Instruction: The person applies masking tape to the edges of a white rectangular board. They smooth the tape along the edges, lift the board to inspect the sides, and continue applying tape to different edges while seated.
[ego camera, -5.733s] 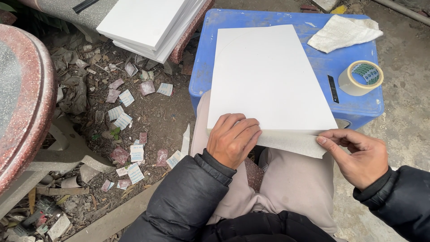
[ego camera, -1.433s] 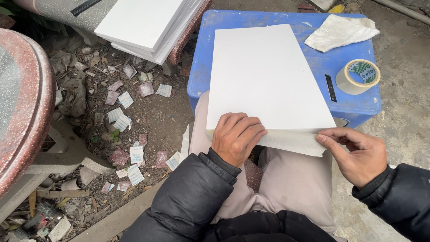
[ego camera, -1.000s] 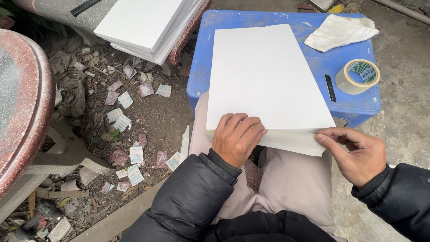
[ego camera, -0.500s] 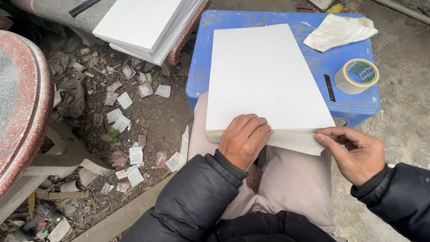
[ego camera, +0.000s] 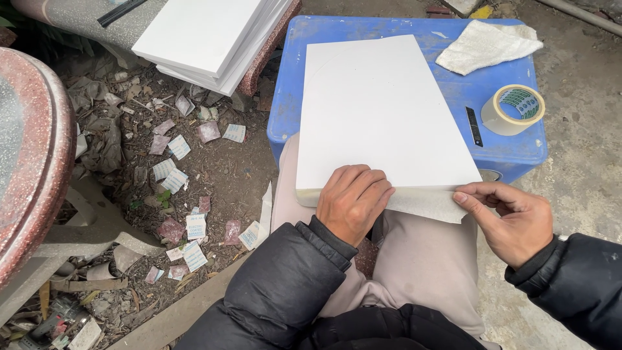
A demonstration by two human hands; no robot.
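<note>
A flat white board (ego camera: 382,110) lies across a blue plastic stool (ego camera: 512,149) and my lap. My left hand (ego camera: 353,201) presses flat on the board's near edge, on a strip of pale tape (ego camera: 424,204) that runs along that edge. My right hand (ego camera: 508,220) pinches the strip's right end between thumb and forefinger, at the board's near right corner. Part of the strip hangs below the edge over my beige trousers (ego camera: 421,266).
On the stool lie a roll of tape (ego camera: 517,109), a black cutter (ego camera: 473,125) and a white cloth (ego camera: 487,46). A stack of white boards (ego camera: 207,35) rests on a stone bench at the upper left. A red stone table (ego camera: 32,149) stands left. Small paper packets (ego camera: 194,227) litter the dirt.
My left hand has slid a little to the right along the board's near edge over the tape. My right hand stays at the corner, still pinching the strip.
</note>
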